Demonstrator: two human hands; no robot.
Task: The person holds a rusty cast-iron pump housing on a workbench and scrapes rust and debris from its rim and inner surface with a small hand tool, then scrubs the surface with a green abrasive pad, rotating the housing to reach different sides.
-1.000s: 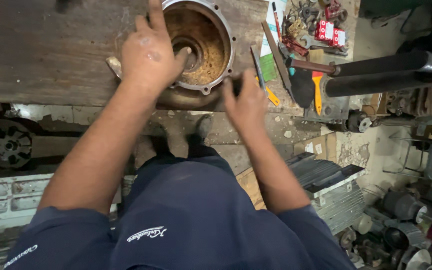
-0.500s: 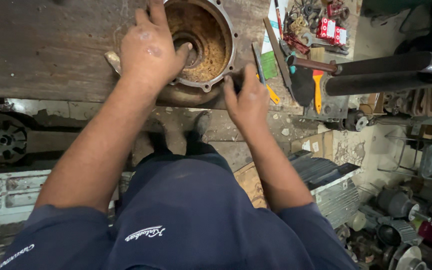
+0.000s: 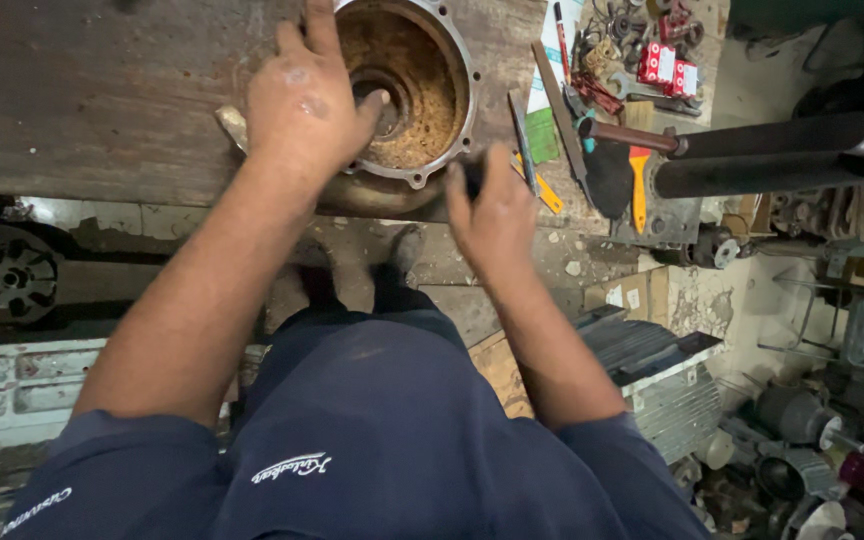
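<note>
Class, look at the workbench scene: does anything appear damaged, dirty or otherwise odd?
Yes. The round metal housing under the left hand is coated inside with brown, rust-like crust. It also overhangs the wooden bench edge, near the right hand.

Single head-worn view, looking steeply down from above the person's shoulders. Near edge of the wooden bench [image 3: 102, 120] fills the top of frame, close in; torso and floor below. No second view to overlap.
</note>
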